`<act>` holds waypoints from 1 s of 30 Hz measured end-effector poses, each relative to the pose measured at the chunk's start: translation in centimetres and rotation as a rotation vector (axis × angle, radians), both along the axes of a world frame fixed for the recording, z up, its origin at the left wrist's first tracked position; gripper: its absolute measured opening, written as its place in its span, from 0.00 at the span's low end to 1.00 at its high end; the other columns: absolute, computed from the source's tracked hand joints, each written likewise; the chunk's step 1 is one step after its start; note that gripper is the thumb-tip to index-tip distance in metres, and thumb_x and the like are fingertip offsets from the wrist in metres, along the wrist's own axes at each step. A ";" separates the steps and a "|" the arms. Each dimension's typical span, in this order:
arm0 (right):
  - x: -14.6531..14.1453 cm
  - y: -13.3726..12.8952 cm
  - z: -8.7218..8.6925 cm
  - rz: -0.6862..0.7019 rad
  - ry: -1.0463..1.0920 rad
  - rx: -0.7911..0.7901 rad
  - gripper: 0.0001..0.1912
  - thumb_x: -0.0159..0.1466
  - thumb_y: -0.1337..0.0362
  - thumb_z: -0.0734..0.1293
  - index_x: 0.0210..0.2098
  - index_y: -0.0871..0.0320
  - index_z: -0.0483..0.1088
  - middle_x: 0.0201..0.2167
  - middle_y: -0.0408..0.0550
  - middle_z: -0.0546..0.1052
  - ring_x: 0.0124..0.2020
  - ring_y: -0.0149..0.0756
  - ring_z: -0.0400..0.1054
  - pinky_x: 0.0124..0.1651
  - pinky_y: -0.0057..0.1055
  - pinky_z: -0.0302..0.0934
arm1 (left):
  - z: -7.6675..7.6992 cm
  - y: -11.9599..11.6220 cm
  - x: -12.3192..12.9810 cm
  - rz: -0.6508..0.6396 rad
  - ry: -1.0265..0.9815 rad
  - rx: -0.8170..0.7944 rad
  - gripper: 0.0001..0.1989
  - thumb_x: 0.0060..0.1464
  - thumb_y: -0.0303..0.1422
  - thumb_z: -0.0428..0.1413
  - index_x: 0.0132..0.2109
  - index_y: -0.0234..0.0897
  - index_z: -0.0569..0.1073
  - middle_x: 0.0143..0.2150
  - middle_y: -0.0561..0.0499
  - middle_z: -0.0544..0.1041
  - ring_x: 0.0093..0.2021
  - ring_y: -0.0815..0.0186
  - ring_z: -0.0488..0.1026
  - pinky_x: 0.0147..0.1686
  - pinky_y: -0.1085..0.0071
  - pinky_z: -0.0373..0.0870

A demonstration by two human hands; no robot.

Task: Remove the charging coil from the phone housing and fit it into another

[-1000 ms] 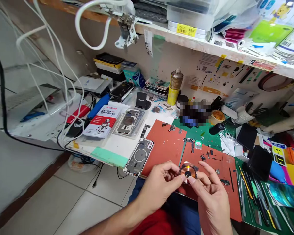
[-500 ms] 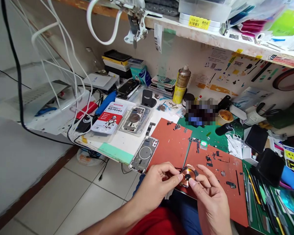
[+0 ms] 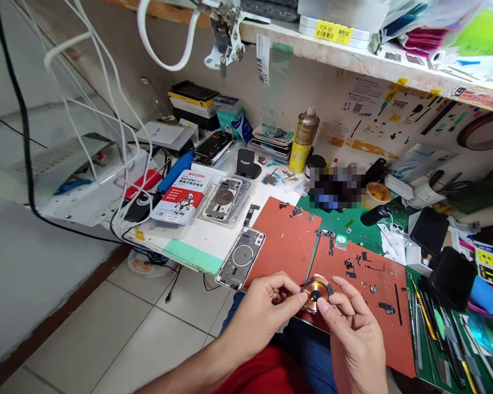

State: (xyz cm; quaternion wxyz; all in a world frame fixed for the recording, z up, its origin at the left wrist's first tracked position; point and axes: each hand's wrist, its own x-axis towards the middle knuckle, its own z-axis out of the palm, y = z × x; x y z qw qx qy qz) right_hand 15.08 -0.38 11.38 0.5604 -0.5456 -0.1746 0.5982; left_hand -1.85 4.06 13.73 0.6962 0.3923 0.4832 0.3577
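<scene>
Between my two hands is a round copper wireless charging coil (image 3: pixel 314 290) with a dark centre and dark flex around its edge. My left hand (image 3: pixel 269 303) pinches the coil's left side between thumb and fingers. On the other side, my right hand (image 3: pixel 350 323) grips it with the thumb pressed on the front and fingers behind. The coil is held above the near edge of the reddish-brown mat (image 3: pixel 283 241). Left of the hands, a phone back housing (image 3: pixel 242 257) with a white ring lies at the table edge.
Small phone parts (image 3: pixel 349 265) are scattered over the mat. Tweezers and thin tools (image 3: pixel 456 342) lie on the right. A second phone housing (image 3: pixel 224 198) sits in a plastic tray beside a battery box (image 3: pixel 179 200). A shelf (image 3: pixel 353 57) overhangs the back; white cables (image 3: pixel 123 120) hang at left.
The view has shifted very slightly. Both hands keep the same hold on the coil, with hardly any movement.
</scene>
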 end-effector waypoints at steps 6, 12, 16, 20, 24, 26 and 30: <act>-0.4 0.0 0.5 -0.051 -0.037 0.008 0.34 0.55 0.57 0.84 0.58 0.52 0.73 0.35 0.44 0.84 0.38 0.41 0.82 0.44 0.37 0.77 | -0.3 -0.2 -0.2 0.053 0.000 -0.005 0.17 0.55 0.48 0.69 0.36 0.37 0.82 0.33 0.49 0.81 0.35 0.64 0.75 0.39 0.69 0.70; -0.5 -0.5 -0.5 -0.132 -0.333 0.037 0.34 0.54 0.54 0.84 0.57 0.51 0.74 0.38 0.45 0.85 0.39 0.38 0.81 0.45 0.32 0.76 | 0.1 -2.1 -0.5 0.130 -0.105 -0.088 0.25 0.62 0.55 0.62 0.43 0.35 0.85 0.36 0.45 0.84 0.34 0.62 0.80 0.36 0.69 0.72; -1.8 -1.3 -0.6 -0.238 -0.659 0.228 0.24 0.56 0.60 0.83 0.51 0.52 0.80 0.38 0.47 0.86 0.38 0.40 0.82 0.42 0.33 0.76 | 0.1 -2.7 0.1 0.140 -0.265 -0.294 0.32 0.58 0.59 0.63 0.44 0.30 0.85 0.40 0.37 0.86 0.40 0.54 0.84 0.43 0.63 0.78; -1.9 -1.8 -0.7 -0.151 -1.039 0.591 0.21 0.61 0.72 0.78 0.50 0.42 0.82 0.37 0.44 0.86 0.36 0.42 0.80 0.38 0.37 0.74 | -0.5 -2.6 0.1 0.159 -0.440 -0.409 0.29 0.59 0.57 0.64 0.44 0.30 0.84 0.43 0.35 0.86 0.44 0.51 0.84 0.48 0.58 0.79; -0.8 -2.0 -2.0 -0.019 -1.447 0.934 0.23 0.67 0.76 0.72 0.57 0.48 0.80 0.36 0.43 0.86 0.34 0.38 0.79 0.39 0.35 0.70 | -0.9 -2.6 -0.3 0.235 -0.423 -0.450 0.22 0.56 0.49 0.70 0.43 0.33 0.84 0.46 0.38 0.86 0.49 0.51 0.83 0.49 0.60 0.78; -0.3 -2.3 -3.0 0.062 -1.526 1.014 0.23 0.67 0.78 0.69 0.58 0.53 0.78 0.38 0.45 0.87 0.38 0.40 0.82 0.44 0.37 0.69 | -1.0 -2.6 -0.5 0.267 -0.362 -0.459 0.20 0.52 0.44 0.73 0.45 0.34 0.84 0.47 0.39 0.86 0.50 0.51 0.82 0.50 0.61 0.78; -0.2 -3.4 -4.1 0.055 -1.389 0.920 0.22 0.66 0.77 0.68 0.54 0.49 0.79 0.40 0.44 0.87 0.41 0.43 0.83 0.48 0.41 0.71 | -1.0 -2.4 -0.7 0.162 -0.345 -0.415 0.19 0.53 0.40 0.72 0.48 0.33 0.84 0.47 0.38 0.86 0.49 0.50 0.82 0.53 0.58 0.76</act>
